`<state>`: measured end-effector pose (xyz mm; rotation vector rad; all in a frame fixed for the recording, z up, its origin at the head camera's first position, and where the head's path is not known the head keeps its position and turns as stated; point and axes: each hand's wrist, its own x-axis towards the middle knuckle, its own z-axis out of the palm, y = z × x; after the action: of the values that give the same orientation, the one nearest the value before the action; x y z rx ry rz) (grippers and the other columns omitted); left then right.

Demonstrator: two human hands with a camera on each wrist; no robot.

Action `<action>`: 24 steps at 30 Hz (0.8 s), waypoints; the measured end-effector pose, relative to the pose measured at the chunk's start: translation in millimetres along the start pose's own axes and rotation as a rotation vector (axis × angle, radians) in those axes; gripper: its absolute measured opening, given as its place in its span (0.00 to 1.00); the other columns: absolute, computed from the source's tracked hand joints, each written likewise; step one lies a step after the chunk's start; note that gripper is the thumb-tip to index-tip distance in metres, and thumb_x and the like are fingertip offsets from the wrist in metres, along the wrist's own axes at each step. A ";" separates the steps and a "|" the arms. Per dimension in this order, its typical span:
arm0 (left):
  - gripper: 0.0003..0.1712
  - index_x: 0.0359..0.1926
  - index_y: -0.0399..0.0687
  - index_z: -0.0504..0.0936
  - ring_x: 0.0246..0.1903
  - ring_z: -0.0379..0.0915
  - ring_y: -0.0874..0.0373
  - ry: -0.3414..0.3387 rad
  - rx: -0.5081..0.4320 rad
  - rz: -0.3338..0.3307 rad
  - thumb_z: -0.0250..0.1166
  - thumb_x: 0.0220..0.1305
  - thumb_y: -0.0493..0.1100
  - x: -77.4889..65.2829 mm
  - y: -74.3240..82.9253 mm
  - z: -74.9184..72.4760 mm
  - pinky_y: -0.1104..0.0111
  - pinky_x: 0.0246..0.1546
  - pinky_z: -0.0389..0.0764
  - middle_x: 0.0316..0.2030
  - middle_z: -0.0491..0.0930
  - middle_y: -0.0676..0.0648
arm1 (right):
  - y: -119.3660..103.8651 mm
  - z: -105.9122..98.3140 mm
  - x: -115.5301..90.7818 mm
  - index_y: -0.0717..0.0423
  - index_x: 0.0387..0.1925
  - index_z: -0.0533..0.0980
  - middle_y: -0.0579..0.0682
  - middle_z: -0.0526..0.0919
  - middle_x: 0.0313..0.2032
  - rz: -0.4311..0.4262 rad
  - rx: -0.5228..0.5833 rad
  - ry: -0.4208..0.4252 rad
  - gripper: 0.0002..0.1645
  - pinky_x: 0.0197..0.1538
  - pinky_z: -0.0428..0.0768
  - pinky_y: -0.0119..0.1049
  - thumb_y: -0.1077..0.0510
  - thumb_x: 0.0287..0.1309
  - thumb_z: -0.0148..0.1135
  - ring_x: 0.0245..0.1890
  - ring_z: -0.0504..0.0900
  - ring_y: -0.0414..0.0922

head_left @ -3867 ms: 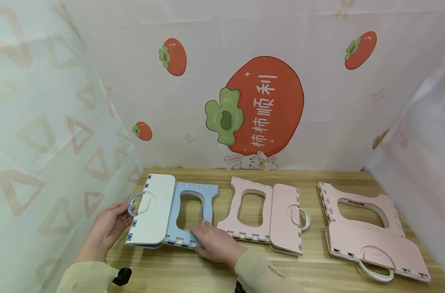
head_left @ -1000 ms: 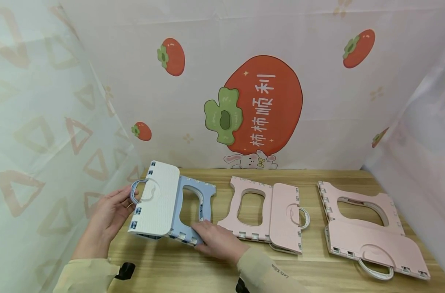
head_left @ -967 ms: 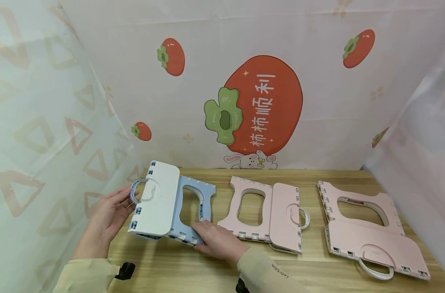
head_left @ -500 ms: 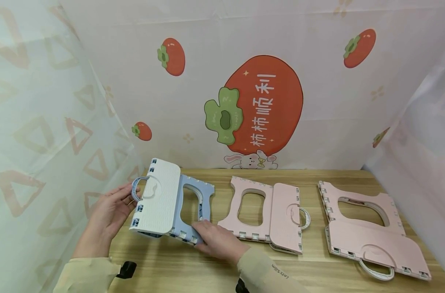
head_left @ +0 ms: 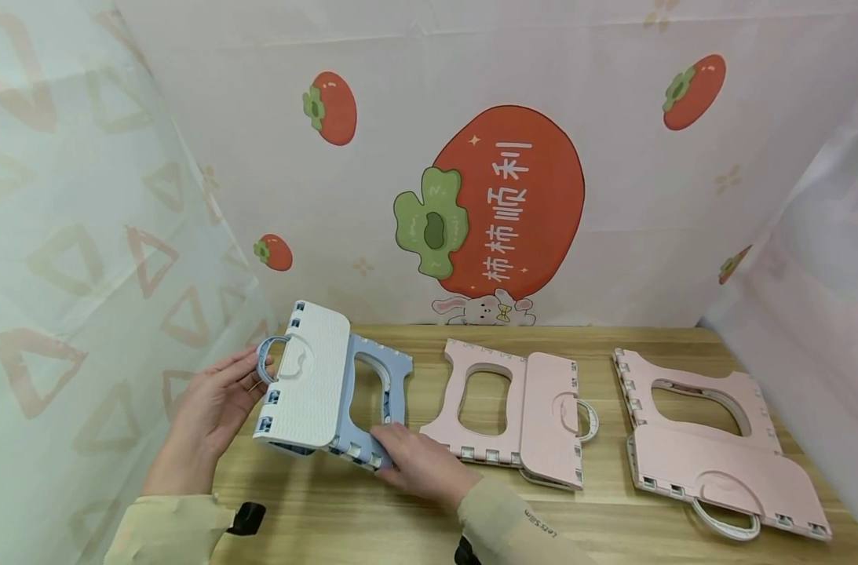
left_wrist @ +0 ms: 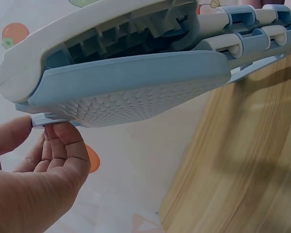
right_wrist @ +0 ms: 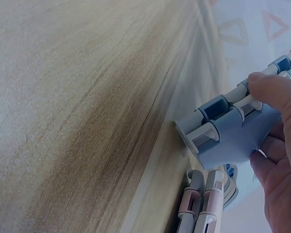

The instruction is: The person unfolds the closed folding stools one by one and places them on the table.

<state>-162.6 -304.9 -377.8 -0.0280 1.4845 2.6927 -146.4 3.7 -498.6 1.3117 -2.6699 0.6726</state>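
A folded step stool [head_left: 312, 377] with a white top and blue legs is tilted, its left side raised above the table. My left hand [head_left: 213, 400] pinches its blue loop handle [head_left: 262, 361] between thumb and fingers; the left wrist view shows this grip beneath the dotted blue underside [left_wrist: 131, 99]. My right hand [head_left: 425, 463] grips the near corner of the blue leg frame [head_left: 365, 451]. In the right wrist view the thumb [right_wrist: 269, 90] lies over the hinged edge, with fingers curled below. The two halves of the seat are folded together.
Just right of the held stool lies a folded pink stool [head_left: 552, 416], its handle pointing right. Another folded pink stool [head_left: 732, 471] lies farther right, handle toward me. Printed cloth walls [head_left: 358, 196] enclose the wooden table [head_left: 372, 526] at the back and sides.
Since the earliest frame, the blue-and-white stool's left side has risen off the table, my left hand lifting with the handle. In the last second it tilted slightly more; the pink stools stayed put.
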 end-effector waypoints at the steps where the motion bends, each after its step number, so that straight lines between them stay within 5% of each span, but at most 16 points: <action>1: 0.15 0.44 0.38 0.89 0.35 0.84 0.56 -0.002 0.000 0.002 0.54 0.76 0.30 -0.1 0.4 0.9 0.67 0.42 0.84 0.37 0.88 0.47 | 0.1 0.4 -0.1 0.53 0.66 0.67 0.50 0.79 0.60 0.003 0.000 -0.002 0.31 0.49 0.83 0.28 0.50 0.68 0.67 0.53 0.82 0.40; 16: 0.16 0.50 0.40 0.89 0.38 0.83 0.56 -0.038 0.044 0.041 0.55 0.76 0.30 0.6 5.3 15.4 0.68 0.44 0.85 0.40 0.88 0.47 | 1.1 2.9 1.1 0.56 0.66 0.67 0.53 0.77 0.63 -0.012 -0.015 0.067 0.32 0.64 0.79 0.38 0.52 0.68 0.68 0.65 0.76 0.47; 24: 0.15 0.52 0.42 0.88 0.39 0.83 0.58 -0.028 0.097 0.051 0.57 0.75 0.31 1.1 6.3 25.1 0.69 0.45 0.84 0.43 0.88 0.49 | 0.5 2.2 2.4 0.55 0.65 0.68 0.50 0.79 0.61 0.003 -0.023 0.080 0.31 0.59 0.81 0.33 0.51 0.67 0.69 0.60 0.79 0.42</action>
<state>-163.7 -287.0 -359.2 0.0526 1.6266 2.6446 -148.1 1.3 -500.1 1.2472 -2.6090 0.6777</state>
